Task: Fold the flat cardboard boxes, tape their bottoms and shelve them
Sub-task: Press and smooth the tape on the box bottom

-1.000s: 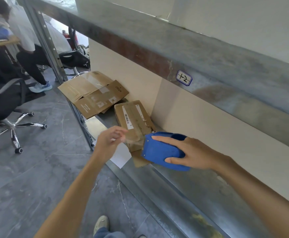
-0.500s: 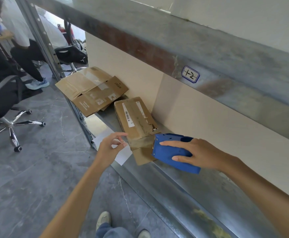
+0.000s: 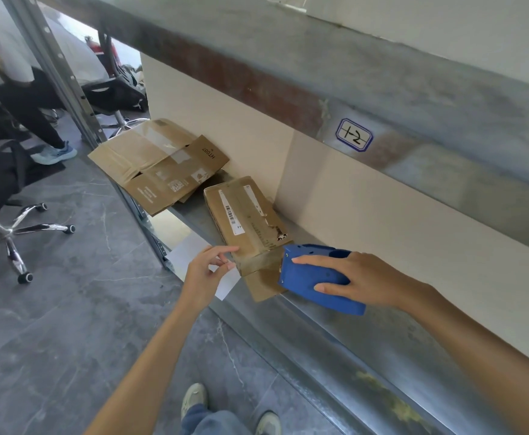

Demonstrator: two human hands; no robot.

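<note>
Head view, read left to right. An office chair stands on the floor, well apart from the work. 1 flat cardboard box, not yet folded, lies on the left end of the metal shelf and overhangs its edge.

The left hand pinches the free end of a clear tape strip between thumb and forefinger; its other fingers are loosely curled. The strip runs across the near end of the small box, which lies on the shelf close to the back wall.

The blue tape dispenser sits at the right of that box end. The right hand grips it, fingers laid over the top and thumb on the near side.

Over the last 1 s the dispenser has drawn rightward, away from the left hand. The strip between them has lengthened and come level with the box end. By this reading, taping is under way and the strip still needs pressing down and cutting. A label marks the upper shelf beam.
</note>
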